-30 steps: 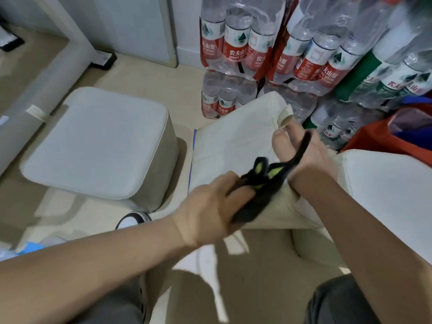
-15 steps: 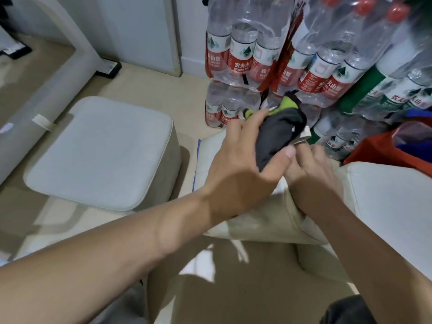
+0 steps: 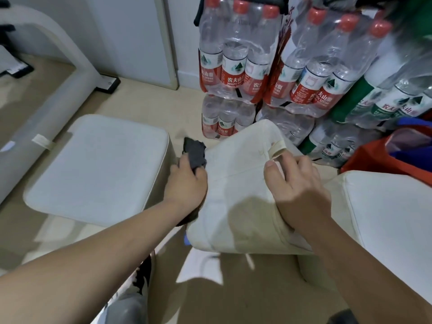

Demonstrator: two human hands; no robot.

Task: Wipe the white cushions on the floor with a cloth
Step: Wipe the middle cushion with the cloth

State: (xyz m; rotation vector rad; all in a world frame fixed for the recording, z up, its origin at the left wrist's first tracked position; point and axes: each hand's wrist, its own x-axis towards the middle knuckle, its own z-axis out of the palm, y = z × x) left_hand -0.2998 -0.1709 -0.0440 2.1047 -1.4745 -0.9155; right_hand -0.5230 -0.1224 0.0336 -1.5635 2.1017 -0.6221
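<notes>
Our left hand [image 3: 185,185] bunches the cloth [image 3: 195,154]; our right hand [image 3: 298,190] grips the tilted mid-frame cushion [image 3: 233,195], which may slip if pushed hard.

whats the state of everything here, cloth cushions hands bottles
middle cushion: tilted up off the floor
left cushion: flat on the floor, untouched
cloth: bunched up, at the middle cushion's left edge
left hand: grips the cloth
right hand: grips the middle cushion near its loop tab
water bottle packs: stacked, wrapped, capped

dark grey cloth [image 3: 194,155], cream cushion [image 3: 236,190], red-labelled bottles [image 3: 233,73]
</notes>
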